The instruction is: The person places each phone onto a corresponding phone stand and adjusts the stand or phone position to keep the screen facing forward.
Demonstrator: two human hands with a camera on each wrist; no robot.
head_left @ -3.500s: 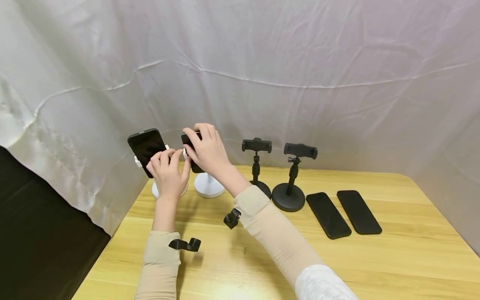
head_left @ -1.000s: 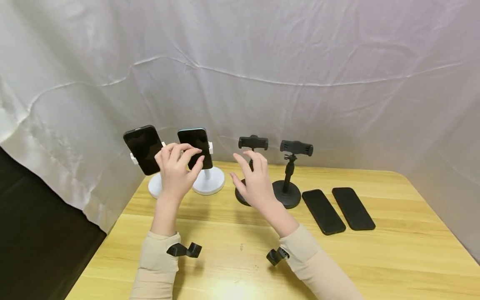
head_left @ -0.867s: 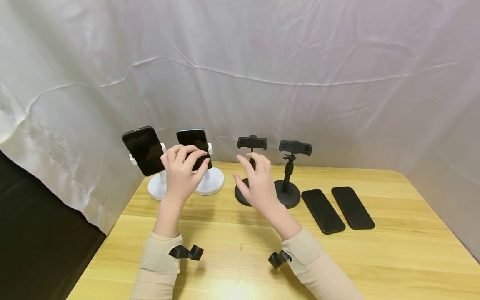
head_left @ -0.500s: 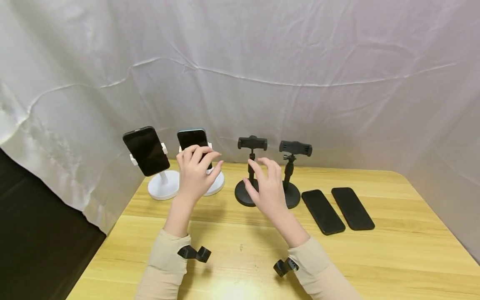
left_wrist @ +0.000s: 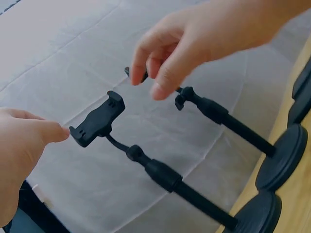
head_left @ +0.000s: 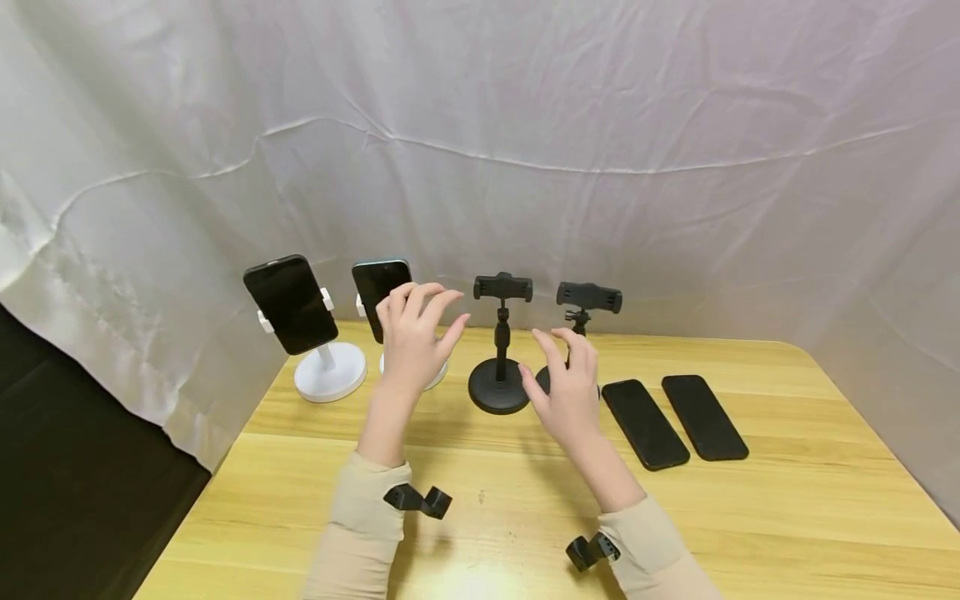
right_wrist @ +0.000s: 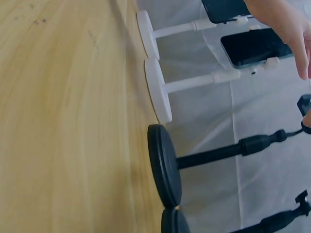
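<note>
My left hand (head_left: pixel 414 337) hovers in front of the second white phone stand (head_left: pixel 438 377), fingers loosely bent and holding nothing. It hides part of the blue-edged smartphone (head_left: pixel 378 283) clamped there. Further left, a black smartphone (head_left: pixel 291 304) sits tilted in another white phone stand (head_left: pixel 330 372). My right hand (head_left: pixel 570 387) is also free, thumb and fingers apart, in front of the right black phone stand (head_left: pixel 590 296). The left black phone stand (head_left: pixel 501 385) stands between the hands, its clamp (left_wrist: pixel 99 119) bare. In the left wrist view, the left fingertips appear close to that clamp; contact is unclear.
Two dark smartphones, one (head_left: pixel 646 424) beside the other (head_left: pixel 705 417), lie flat on the wooden table (head_left: pixel 810 500) at right. Pale cloth (head_left: pixel 480 100) hangs behind the table, and black fabric (head_left: pixel 75 467) fills the lower left.
Earlier both hands were at the second white stand's phone. They have since come off it and moved right, the left toward the left black stand, the right toward the other black stand.
</note>
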